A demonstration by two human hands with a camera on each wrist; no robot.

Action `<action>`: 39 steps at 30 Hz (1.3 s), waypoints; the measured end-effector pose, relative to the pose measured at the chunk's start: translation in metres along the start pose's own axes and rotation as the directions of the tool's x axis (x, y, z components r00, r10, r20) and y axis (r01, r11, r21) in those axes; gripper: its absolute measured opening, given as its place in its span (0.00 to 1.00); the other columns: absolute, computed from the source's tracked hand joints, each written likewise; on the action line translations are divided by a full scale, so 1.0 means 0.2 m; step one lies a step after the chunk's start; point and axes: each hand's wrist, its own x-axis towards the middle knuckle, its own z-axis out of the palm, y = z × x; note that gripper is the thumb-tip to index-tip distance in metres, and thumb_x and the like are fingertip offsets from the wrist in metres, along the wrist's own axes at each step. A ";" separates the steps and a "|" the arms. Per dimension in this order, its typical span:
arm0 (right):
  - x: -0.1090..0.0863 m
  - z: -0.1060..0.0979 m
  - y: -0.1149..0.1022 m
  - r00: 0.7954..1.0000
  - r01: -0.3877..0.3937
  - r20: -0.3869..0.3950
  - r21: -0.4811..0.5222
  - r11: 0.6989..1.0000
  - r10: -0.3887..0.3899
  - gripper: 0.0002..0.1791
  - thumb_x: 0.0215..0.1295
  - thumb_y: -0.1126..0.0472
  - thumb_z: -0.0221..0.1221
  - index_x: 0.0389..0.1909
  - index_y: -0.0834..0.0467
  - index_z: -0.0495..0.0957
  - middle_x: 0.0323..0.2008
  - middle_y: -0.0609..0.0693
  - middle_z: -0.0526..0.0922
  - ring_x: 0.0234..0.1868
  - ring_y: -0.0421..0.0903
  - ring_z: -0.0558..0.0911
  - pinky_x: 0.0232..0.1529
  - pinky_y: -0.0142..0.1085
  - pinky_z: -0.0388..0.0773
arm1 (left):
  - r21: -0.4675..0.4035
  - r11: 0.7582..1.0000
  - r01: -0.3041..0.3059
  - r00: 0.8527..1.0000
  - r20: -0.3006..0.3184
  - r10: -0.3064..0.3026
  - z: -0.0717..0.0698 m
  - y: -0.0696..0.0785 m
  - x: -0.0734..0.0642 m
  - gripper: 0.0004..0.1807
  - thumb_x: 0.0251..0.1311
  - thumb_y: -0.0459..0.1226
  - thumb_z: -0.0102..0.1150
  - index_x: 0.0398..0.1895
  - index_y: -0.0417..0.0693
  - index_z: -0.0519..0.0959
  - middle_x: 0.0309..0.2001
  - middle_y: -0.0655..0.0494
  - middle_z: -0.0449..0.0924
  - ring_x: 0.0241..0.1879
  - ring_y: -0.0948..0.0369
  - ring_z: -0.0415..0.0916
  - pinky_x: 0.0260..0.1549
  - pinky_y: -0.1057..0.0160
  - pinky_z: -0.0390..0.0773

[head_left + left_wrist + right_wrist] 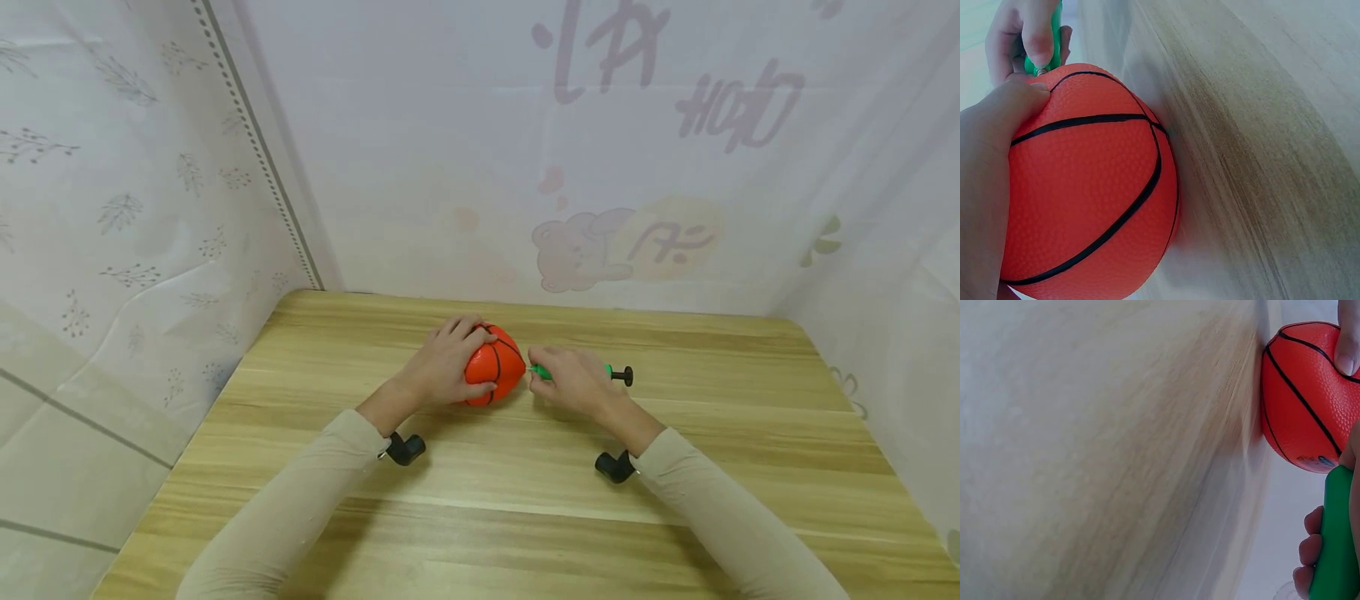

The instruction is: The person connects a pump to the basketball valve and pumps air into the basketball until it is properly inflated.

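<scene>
A small orange ball (507, 364) with black seam lines, like a toy basketball, sits on the wooden table and looks partly caved in. My left hand (452, 360) grips it from the left, thumb on the near side and fingers over the top. On the right, my right hand (572, 377) holds a green hand pump (1337, 534) with a black plunger handle (627, 376) sticking out to the right. Its thin tip (528, 368) points at the ball's right end. Whether the needle is inside the ball cannot be told, as fingers hide part of it.
The wooden table (480, 517) extends around both hands. Printed fabric walls (420, 167) stand behind it and at both sides. A black camera mount sits at the left wrist (406, 450) and another at the right wrist (615, 467).
</scene>
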 end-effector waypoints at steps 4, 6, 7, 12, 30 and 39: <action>0.00 0.00 0.00 1.000 -0.020 0.019 0.018 1.000 0.020 0.10 0.60 0.58 0.57 0.26 0.48 0.65 0.18 0.39 0.61 0.16 0.36 0.60 0.15 0.30 0.52 | 0.003 1.000 -0.002 1.000 0.001 0.002 0.01 0.00 0.00 0.34 0.57 0.56 0.69 0.62 0.52 0.73 0.67 0.50 0.64 0.67 0.50 0.60 0.56 0.41 0.72; 0.00 -0.01 0.00 0.997 -0.055 0.053 0.036 0.998 0.053 0.10 0.61 0.57 0.57 0.25 0.47 0.65 0.17 0.38 0.62 0.16 0.36 0.61 0.16 0.31 0.53 | 0.002 1.000 -0.001 1.000 0.005 0.001 0.01 -0.01 0.01 0.33 0.57 0.56 0.69 0.62 0.52 0.73 0.67 0.50 0.64 0.67 0.50 0.59 0.56 0.41 0.72; 0.00 -0.01 0.00 0.995 -0.073 0.071 0.046 0.996 0.070 0.10 0.61 0.57 0.57 0.25 0.47 0.65 0.17 0.38 0.62 0.16 0.36 0.62 0.16 0.31 0.54 | 0.000 1.000 0.000 1.000 0.006 0.000 0.01 0.00 0.01 0.34 0.57 0.56 0.70 0.62 0.52 0.73 0.68 0.50 0.64 0.68 0.50 0.59 0.56 0.41 0.72; 0.00 -0.02 0.01 0.990 -0.106 0.101 0.062 0.992 0.099 0.09 0.60 0.57 0.57 0.26 0.46 0.66 0.17 0.38 0.62 0.17 0.37 0.64 0.17 0.33 0.56 | -0.008 1.000 0.004 1.000 0.012 -0.004 0.00 0.00 0.01 0.34 0.57 0.55 0.70 0.63 0.52 0.73 0.68 0.50 0.64 0.68 0.50 0.59 0.56 0.41 0.72; -0.02 -0.02 0.03 0.997 -0.051 0.069 0.103 0.993 0.044 0.09 0.59 0.59 0.57 0.26 0.48 0.66 0.16 0.37 0.61 0.16 0.35 0.62 0.17 0.31 0.54 | 0.019 0.999 -0.041 0.999 -0.016 0.042 0.02 0.00 0.01 0.33 0.57 0.55 0.70 0.61 0.50 0.73 0.67 0.49 0.64 0.67 0.49 0.60 0.54 0.42 0.74; -0.03 -0.02 0.04 0.996 -0.050 0.073 0.114 0.992 0.041 0.08 0.58 0.59 0.58 0.27 0.48 0.67 0.17 0.37 0.63 0.16 0.35 0.63 0.17 0.31 0.55 | 0.030 0.998 -0.056 0.998 -0.026 0.057 0.04 0.00 0.01 0.34 0.56 0.55 0.71 0.61 0.50 0.73 0.67 0.49 0.64 0.67 0.48 0.60 0.54 0.42 0.74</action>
